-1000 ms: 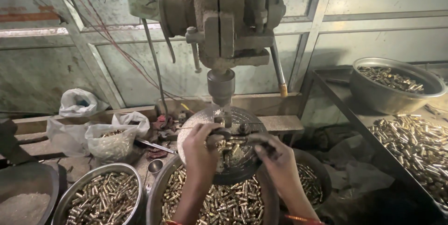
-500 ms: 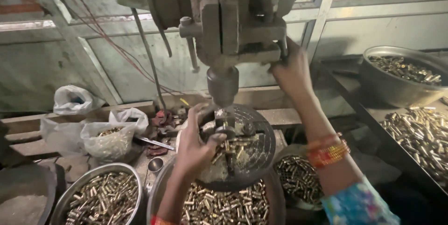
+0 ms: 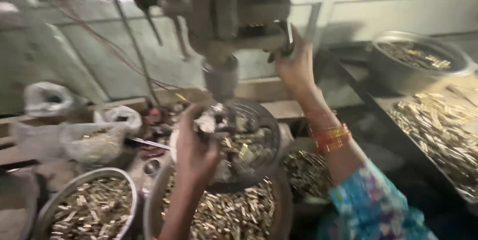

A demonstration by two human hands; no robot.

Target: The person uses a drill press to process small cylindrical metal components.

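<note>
A grey drill press (image 3: 219,6) stands in front of me, its spindle (image 3: 220,78) pointing down at a round table (image 3: 249,140) strewn with small brass pieces. My left hand (image 3: 195,150) is under the spindle, fingers pinched around a small part on the table. My right hand (image 3: 295,63) is raised and wrapped around the press's feed lever (image 3: 289,33). Bangles ring that wrist, and a patterned blue sleeve covers the arm. The view is blurred.
A metal bowl (image 3: 50,210) of brass pieces sits lower left, a larger basin (image 3: 279,195) of them below the press table. Plastic bags (image 3: 94,135) lie at the left. At the right stand another bowl (image 3: 448,75) and a tray (image 3: 448,140) of brass parts.
One second ago both hands were at the press table. My right hand has since gone up to the feed lever and stays there; my left hand remains at the spindle. The camera has moved closer.
</note>
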